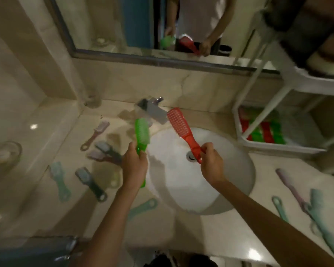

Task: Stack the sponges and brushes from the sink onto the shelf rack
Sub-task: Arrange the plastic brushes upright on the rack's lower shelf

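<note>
A home bathroom: a white sink (pixel 229 170) set in a marble counter (pixel 52 135) under a wall mirror (pixel 108 22).

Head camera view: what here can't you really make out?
1. Shelf rack, head view: top tier cut off by the right edge; dark things on it blurred.
2. Red and green brushes in its lower tier: posts and rim hide part, so no count.
3. Green brush: the left hand covers its handle's middle.
4. Red brush: the right hand covers its handle end.
5. Pale brushes on the right counter: blurred, overlapping, cut by the edge.
</note>
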